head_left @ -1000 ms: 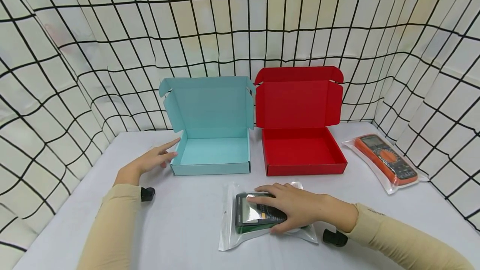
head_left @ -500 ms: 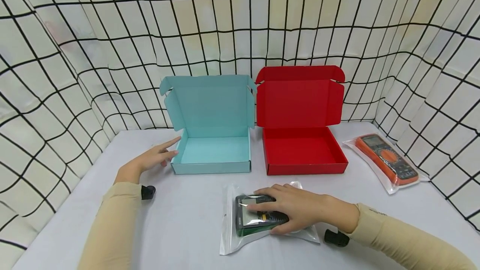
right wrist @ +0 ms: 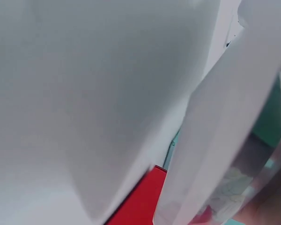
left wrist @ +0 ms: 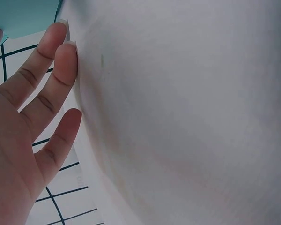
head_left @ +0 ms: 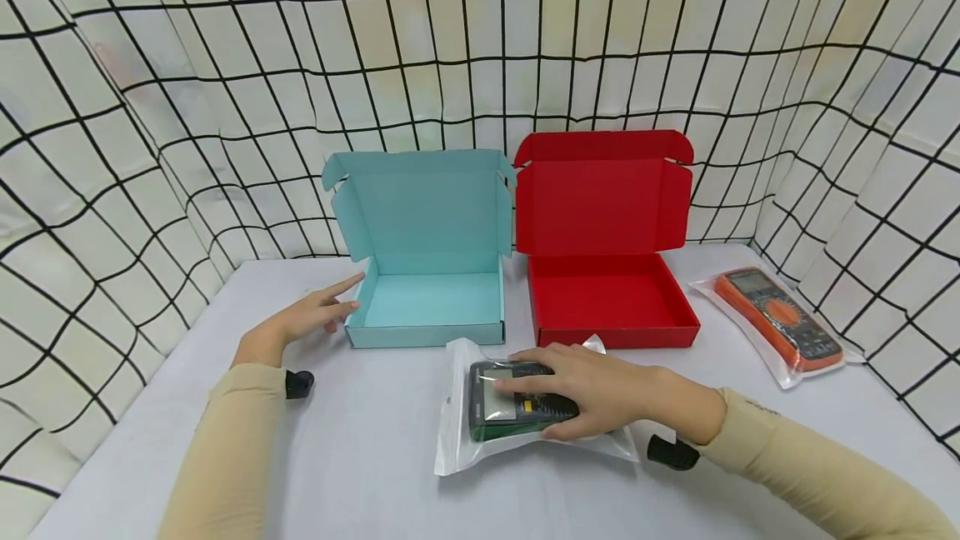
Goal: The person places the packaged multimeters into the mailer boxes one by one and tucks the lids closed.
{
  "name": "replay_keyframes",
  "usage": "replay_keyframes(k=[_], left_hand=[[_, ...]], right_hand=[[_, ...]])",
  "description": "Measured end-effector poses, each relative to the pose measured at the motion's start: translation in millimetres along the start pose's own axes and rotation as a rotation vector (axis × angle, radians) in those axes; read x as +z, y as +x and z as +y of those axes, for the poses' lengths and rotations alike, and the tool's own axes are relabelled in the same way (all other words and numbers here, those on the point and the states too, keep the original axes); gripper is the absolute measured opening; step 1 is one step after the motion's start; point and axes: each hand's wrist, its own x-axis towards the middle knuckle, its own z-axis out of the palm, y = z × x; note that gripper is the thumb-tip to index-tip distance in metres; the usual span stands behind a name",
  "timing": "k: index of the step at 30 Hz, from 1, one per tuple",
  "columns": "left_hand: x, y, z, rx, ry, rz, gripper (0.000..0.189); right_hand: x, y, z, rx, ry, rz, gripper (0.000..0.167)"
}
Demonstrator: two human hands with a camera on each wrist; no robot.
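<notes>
In the head view my right hand [head_left: 592, 390] grips a dark green multimeter [head_left: 498, 407] in a clear plastic bag [head_left: 456, 440], its fingers and thumb spread across the meter. From the right wrist view, the bag [right wrist: 225, 122] appears raised off the white cloth. My left hand [head_left: 311, 315] is beside the left wall of the open light blue box [head_left: 427, 336], index finger extended to that wall. In the left wrist view several fingers of the left hand [left wrist: 33, 108] are relaxed, with nothing between them.
An open red box [head_left: 615, 338] stands right of the blue one, lid upright. An orange multimeter [head_left: 780, 319] in a clear bag lies at the far right. Black-gridded white fabric [head_left: 480, 48] surrounds the white table [head_left: 360, 457].
My right hand has raised the bagged green multimeter slightly, and it sits a little higher in the head view. The left hand stays at the blue box's wall.
</notes>
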Motion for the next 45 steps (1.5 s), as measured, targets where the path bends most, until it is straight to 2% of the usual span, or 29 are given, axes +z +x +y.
replay_keyframes(k=[13, 28, 40, 45], left_hand=[[-0.2, -0.2, 1.4, -0.005, 0.0, 0.001, 0.073], [-1.0, 0.0, 1.7, -0.014, 0.007, -0.002, 0.074], [0.6, 2.0, -2.4, 0.04, -0.012, -0.001, 0.071], [0.8, 2.6, -2.8, 0.027, -0.027, -0.001, 0.07]], right_hand=[[-23.8, 11.8, 7.3, -0.04, -0.047, 0.127, 0.079], [-36.3, 37.3, 14.2, -0.051, -0.014, 0.136, 0.076], [-41.6, 58.1, 20.8, -0.052, -0.056, 0.145, 0.075], [-45.3, 68.2, 24.7, -0.04, -0.069, 0.149, 0.076]])
